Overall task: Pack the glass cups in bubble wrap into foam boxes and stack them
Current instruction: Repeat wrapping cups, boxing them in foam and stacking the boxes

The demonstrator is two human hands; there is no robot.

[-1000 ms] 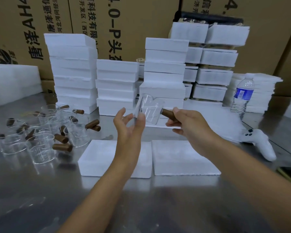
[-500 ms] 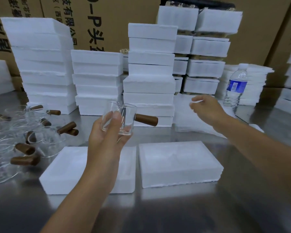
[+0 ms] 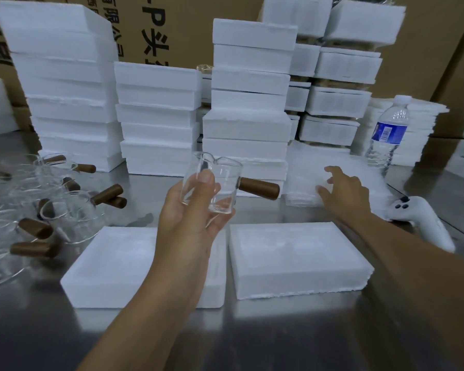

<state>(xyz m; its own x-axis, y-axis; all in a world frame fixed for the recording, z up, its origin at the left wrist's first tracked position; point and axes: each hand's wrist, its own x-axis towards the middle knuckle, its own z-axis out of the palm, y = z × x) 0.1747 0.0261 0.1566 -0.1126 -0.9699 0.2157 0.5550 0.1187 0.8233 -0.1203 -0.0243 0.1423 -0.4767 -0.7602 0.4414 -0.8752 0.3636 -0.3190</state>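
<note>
The left hand [image 3: 190, 220] is gripping a bare glass cup [image 3: 212, 183] in mid-air above the gap between two foam boxes. Its thumb is pressing the near wall and its fingers are curling under the base, with the brown wooden handle [image 3: 260, 188] pointing right. The right hand [image 3: 344, 194] is lying open, fingers spread, on the pile of bubble wrap [image 3: 314, 162], just touching the top sheet and not pinching it, as far as I can tell.

For this cup the work is only beginning: it is not yet wrapped, and the left foam box [image 3: 113, 266] and the right foam box [image 3: 292, 258] are sitting side by side on the steel table [image 3: 225, 341], apparently holding nothing (glare is washing out their hollows). A cluster of loose cups [image 3: 51, 207] is waiting on the left, so plenty seems to be remaining. The foam stacks [image 3: 158, 116] behind are standing several high, but I cannot tell whether they are filled.

The cup is showing thin clear walls and a pinched spout at the rim. The foam is looking matt, white and ragged along its edges, the wrap soft and milky, the table brushed and reflecting.
</note>
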